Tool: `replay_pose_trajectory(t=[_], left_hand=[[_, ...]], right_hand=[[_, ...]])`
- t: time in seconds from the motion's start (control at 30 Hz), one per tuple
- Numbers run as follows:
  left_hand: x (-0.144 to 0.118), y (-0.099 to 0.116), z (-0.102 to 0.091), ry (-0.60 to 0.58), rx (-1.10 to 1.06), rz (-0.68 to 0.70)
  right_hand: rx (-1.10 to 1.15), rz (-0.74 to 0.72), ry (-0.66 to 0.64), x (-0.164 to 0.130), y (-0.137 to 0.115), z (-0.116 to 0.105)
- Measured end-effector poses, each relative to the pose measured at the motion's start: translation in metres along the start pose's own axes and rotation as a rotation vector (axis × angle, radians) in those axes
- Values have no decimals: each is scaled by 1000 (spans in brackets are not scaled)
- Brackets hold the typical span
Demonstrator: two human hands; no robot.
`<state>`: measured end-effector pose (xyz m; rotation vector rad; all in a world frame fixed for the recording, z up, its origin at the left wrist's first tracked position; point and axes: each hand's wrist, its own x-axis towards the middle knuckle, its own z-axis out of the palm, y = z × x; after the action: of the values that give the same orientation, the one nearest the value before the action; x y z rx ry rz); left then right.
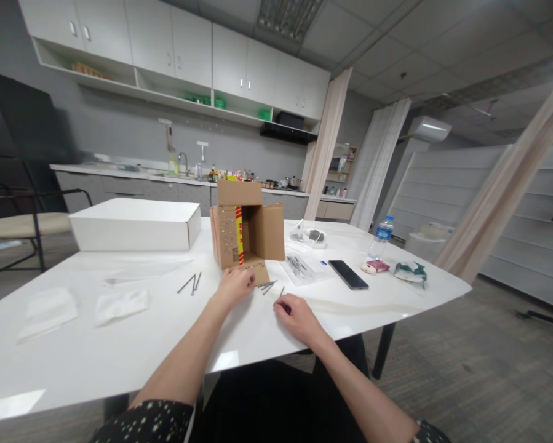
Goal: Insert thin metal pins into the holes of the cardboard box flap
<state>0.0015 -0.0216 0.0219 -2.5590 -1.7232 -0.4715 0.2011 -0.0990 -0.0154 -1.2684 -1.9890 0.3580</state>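
Observation:
A small brown cardboard box [246, 231] lies on its side on the white table [73, 351], its flaps open toward me and several nails stuck in its left side. My left hand [234, 285] rests at the box's lower flap, fingers curled on its edge. My right hand [293, 315] lies on the table to the right, fingertips pinched on a thin nail [281, 292]. More loose nails lie by the flap [267, 286] and further left [190, 283].
A flat white box [135, 224] stands at the back left. Clear plastic bags [119, 304] lie at the left. A bag of nails [299, 267], a phone [348, 274], a water bottle [381, 235] and white headphones [310, 235] sit to the right. A chair [22, 221] stands beyond the left table edge.

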Motion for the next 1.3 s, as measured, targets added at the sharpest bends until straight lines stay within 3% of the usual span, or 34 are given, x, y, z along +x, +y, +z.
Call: replay_pose_trajectory(t=[1.3], left_hand=[[0, 2, 2, 23, 36, 6]], right_hand=[[-22, 6, -10, 0, -1, -1]])
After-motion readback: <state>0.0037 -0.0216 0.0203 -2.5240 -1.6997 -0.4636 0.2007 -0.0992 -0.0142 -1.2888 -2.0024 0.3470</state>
